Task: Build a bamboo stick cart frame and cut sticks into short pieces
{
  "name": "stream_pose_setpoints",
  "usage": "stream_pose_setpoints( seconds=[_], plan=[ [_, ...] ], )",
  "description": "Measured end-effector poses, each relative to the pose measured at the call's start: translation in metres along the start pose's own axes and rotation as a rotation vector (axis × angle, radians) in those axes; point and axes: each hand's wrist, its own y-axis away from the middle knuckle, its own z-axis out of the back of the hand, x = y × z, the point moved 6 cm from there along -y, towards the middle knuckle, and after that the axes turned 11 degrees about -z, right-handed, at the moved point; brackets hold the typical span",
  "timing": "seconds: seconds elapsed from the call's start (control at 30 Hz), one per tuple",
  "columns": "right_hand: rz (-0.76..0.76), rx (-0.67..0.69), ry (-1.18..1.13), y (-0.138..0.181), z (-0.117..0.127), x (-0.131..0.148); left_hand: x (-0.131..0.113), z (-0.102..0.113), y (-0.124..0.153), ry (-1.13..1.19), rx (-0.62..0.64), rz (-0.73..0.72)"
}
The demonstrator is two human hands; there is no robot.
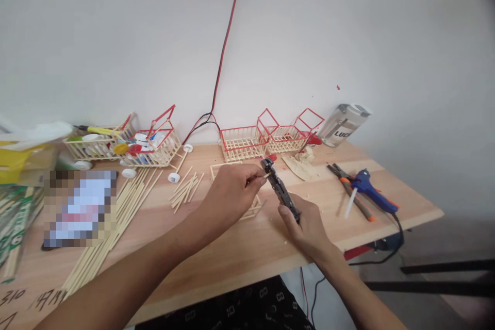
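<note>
My left hand (232, 191) is closed in a pinch on a thin wooden stick (263, 177), held over the wooden table (240, 252). My right hand (305, 224) grips the handles of dark cutting pliers (279, 188), whose jaws meet the stick's end. Under my left hand lies a small frame of glued sticks (253, 209), partly hidden. Loose short sticks (185, 188) lie just left of it.
Two red-and-wood stick baskets (266, 139) stand at the wall, two more (127, 142) at the left hold caps and tools. Long sticks (116, 221) lie left. A blue glue gun (371, 191) and orange-handled pliers (350, 185) lie right, near the table edge. A red-black cable (222, 62) hangs down.
</note>
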Motion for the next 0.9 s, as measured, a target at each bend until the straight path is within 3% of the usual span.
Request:
stream_pose_setpoints(
  seconds=[0.3, 0.6, 0.8, 0.9],
  plan=[
    [-0.049, -0.052, -0.026, 0.000, -0.006, -0.010, 0.004, -0.004, -0.001, -0.013, -0.001, -0.020],
    [-0.350, -0.121, -0.363, -0.024, -0.010, -0.051, 0.011, 0.003, -0.003, 0.227, 0.042, 0.099],
    [-0.370, -0.041, -0.413, -0.028, -0.022, -0.056, -0.002, 0.020, 0.014, 0.216, 0.021, 0.130],
    [-0.407, 0.040, -0.407, -0.024, -0.025, -0.053, -0.001, 0.032, 0.038, 0.158, -0.070, 0.168]
  ],
)
